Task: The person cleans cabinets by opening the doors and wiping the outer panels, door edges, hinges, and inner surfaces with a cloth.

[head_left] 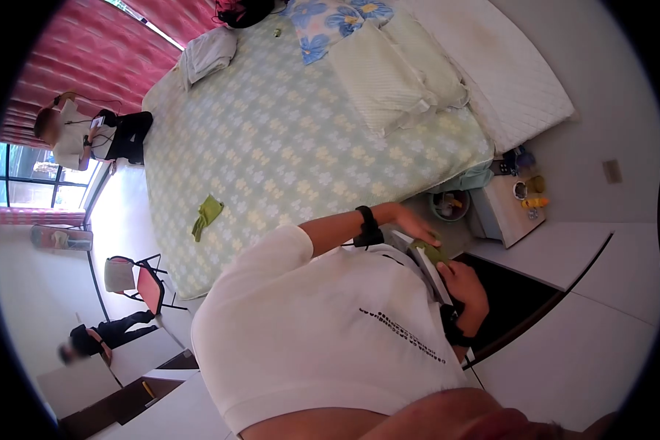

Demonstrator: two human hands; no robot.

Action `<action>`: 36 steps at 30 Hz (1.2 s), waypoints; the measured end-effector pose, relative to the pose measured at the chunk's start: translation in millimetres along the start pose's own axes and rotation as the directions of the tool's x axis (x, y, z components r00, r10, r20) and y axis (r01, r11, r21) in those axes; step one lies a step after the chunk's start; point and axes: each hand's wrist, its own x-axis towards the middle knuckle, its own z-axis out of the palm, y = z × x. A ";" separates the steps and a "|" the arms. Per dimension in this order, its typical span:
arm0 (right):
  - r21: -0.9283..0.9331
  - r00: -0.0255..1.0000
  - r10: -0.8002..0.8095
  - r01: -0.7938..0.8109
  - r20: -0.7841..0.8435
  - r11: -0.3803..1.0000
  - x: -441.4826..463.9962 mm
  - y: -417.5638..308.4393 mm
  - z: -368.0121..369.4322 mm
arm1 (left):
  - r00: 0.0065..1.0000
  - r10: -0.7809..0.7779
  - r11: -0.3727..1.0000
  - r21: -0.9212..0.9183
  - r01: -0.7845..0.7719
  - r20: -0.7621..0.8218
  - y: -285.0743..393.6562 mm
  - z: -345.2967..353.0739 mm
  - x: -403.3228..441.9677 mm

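Seen from the head camera, both bare hands meet in front of the white short-sleeved T-shirt, about an olive-green, soft-looking folded item flanked by a thin, white, flat-edged piece. We cannot tell whether these two are joined.

The principal relation is one of betweenness: the green item lies between the hands, in contact with both, so that neither is clearly nearer. We read the long axis of the white piece as slanting from beside the left hand down toward the right wrist, along the shirt front.

The left hand, above a black wristband, lays its fingers over the item's upper end; its thumb is obscured, and we cannot tell how firmly it closes. The right hand is bent around the lower end, apparently clamped on it.

Beyond the right hand we note a dark opening among white panels, and near the left, a pale-topped bedside cabinet. A lime-green cloth lies well apart, on the floral-patterned bed.
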 end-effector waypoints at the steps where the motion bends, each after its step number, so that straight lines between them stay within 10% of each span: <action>1: -0.053 0.998 -0.070 0.070 0.003 0.996 -3.5 0.6 -12.5 | 1.000 0.001 1.000 -0.002 -0.001 -0.003 -3.7 3.0 0.0; 17: -0.281 0.873 -0.473 0.427 -0.120 0.860 -16.7 -82.6 -214.4 | 0.969 0.208 0.971 0.089 -0.221 0.135 -58.2 30.0 19.4; 20: -0.157 0.937 -0.290 0.321 0.193 0.934 19.2 -66.9 -191.9 | 0.974 0.198 0.975 0.082 -0.207 0.111 -66.2 33.7 20.4; 21: -0.135 0.896 -0.136 0.211 0.423 0.968 34.4 -66.7 -174.0 | 0.973 0.209 0.971 0.093 -0.218 0.098 -66.7 31.3 17.5; 23: -0.081 0.636 -0.305 0.503 0.709 0.860 70.3 -31.5 -117.2 | 0.968 0.246 0.952 0.172 -0.252 0.057 -66.8 27.6 7.5; 25: -0.151 0.610 -0.088 0.330 0.787 0.932 90.8 -4.9 -64.8 | 0.943 0.333 0.903 0.293 -0.315 -0.013 -66.4 29.6 3.4; 27: -0.006 0.458 0.125 -0.253 0.880 0.968 111.8 40.7 -25.7 | 0.967 0.254 0.947 0.212 -0.240 -0.038 -65.2 32.2 2.5; 36: 0.075 0.560 0.263 -0.508 0.786 0.858 141.9 172.3 72.7 | 0.976 0.182 0.973 0.166 -0.161 -0.117 -46.4 44.7 -10.6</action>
